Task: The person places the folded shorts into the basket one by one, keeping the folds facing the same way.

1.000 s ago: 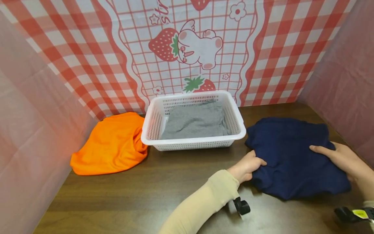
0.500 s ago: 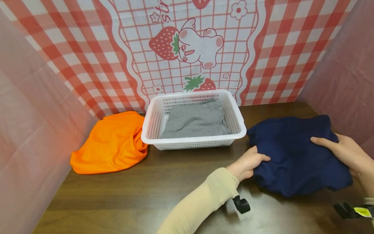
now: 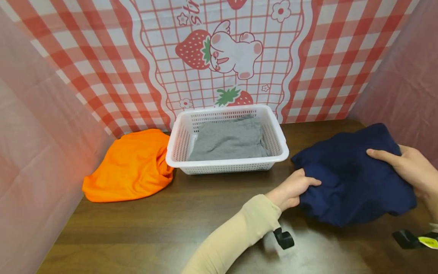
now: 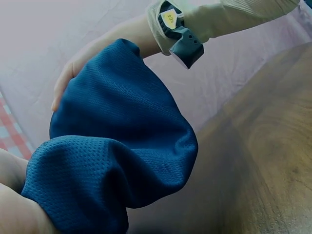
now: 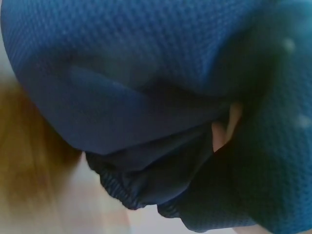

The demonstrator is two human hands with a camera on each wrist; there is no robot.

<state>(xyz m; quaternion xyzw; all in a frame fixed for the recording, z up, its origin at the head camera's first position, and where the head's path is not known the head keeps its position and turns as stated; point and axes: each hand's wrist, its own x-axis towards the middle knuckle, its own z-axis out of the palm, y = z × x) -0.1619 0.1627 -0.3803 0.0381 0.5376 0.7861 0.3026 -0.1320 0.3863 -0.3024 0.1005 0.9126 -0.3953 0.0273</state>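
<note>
A folded navy blue garment [image 3: 352, 175] is held just above the brown table [image 3: 178, 224] at the right. My left hand [image 3: 295, 188] grips its left edge, thumb on top. My right hand [image 3: 407, 167] holds its right side, thumb over the cloth and fingers under it. The left wrist view shows the navy garment [image 4: 112, 146] bulging between both hands. The right wrist view is filled by the navy garment [image 5: 146, 97], with a fingertip [image 5: 224, 129] showing in a fold.
A white slotted basket [image 3: 278, 142] stands at the back centre with a folded grey garment [image 3: 229, 139] inside. An orange garment [image 3: 131, 165] lies crumpled left of it. Pink cloth walls and a red checked backdrop close in the table.
Both hands have lifted the navy garment off the table and raised it a little, the right side highest. The basket and orange garment have not moved.
</note>
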